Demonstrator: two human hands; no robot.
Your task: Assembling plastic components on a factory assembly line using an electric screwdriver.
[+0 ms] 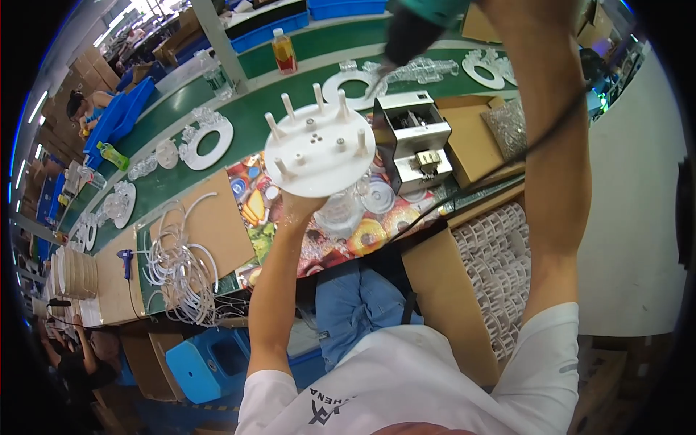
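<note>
My left hand (299, 207) holds up a round white plastic plate (315, 163) from below, its fingers largely hidden behind it. Several upright white pegs stand around the plate's rim, and a few small screw posts and holes sit near its middle. At the top edge, my right hand (525, 11) is wrapped round a teal and black power screwdriver (413, 32); the picture cuts off part of both. The tool's bit points down and left, above the plate's far right side and apart from it. Under the plate, clear plastic parts (341, 214) lie on a fruit-patterned mat (370, 235).
A metal fixture (417, 138) stands right of the plate, beside a cardboard box (471, 134) with a bag of small parts. White rings (210, 145) with clear pieces line the green conveyor (254, 109). Coiled tubing (177, 261) lies left; a carton of white parts (493, 268) sits right. A black cord (500, 163) crosses.
</note>
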